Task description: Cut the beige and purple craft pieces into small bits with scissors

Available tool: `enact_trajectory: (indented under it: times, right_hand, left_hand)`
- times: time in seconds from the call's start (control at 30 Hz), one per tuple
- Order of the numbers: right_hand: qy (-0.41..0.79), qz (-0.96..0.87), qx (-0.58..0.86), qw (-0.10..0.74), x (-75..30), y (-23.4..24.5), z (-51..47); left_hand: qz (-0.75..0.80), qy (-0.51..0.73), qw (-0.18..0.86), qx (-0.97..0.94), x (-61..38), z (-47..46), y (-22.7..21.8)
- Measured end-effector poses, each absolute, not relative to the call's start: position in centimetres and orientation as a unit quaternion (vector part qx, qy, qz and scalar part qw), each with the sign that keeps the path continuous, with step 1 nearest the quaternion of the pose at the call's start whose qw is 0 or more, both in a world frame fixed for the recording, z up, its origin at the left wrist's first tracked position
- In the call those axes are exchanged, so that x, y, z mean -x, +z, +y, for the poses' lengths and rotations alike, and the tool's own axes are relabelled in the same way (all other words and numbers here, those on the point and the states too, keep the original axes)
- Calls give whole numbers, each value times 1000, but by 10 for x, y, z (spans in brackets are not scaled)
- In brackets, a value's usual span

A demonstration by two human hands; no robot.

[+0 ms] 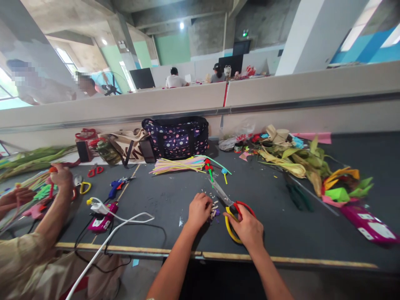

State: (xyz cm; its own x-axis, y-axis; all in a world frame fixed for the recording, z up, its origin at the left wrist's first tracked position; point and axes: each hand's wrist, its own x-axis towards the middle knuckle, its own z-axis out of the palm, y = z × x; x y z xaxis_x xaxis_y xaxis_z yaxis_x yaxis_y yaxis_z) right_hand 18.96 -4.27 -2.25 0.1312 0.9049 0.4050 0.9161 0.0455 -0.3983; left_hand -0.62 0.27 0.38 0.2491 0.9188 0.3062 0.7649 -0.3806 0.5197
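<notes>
- Scissors (225,197) were gripped by the right hand (249,229), fingers wrapped round, over the table (281,233).
- Left hand (199,211) curled beside pale scraps (215,204); any hold was unclear.
- Trimming seemed in hand; another snip called for aligning the scissors.

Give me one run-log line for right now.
left hand: at small scraps; right hand: holding scissors by handles; coloured stems: bundled before patterned bag
</notes>
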Motion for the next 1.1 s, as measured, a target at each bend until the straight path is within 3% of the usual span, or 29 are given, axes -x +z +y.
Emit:
enact_trajectory:
  times: [0.13,0.47,0.63,0.77,0.97,1.1]
  right_hand:
    - [-12,-659,689,300,-189,-21,-43]
    - [-13,-659,691,296,-188,-18,-43]
    - [-9,-658,692,297,-190,-21,-43]
    - [-10,-661,685,306,-190,-23,-43]
    - [-20,-679,653,335,-188,-20,-44]
    - [-26,-709,617,341,-188,-21,-46]
  left_hand:
    - [540,327,167,-757,8,3,4]
    - [546,257,91,-792,3,-1,5]
    - [541,306,115,-775,3,-1,7]
    - [534,402,203,-716,2,1,7]
    - [469,565,483,-477,3,6,8]
    - [393,615,583,-356,8,7,14]
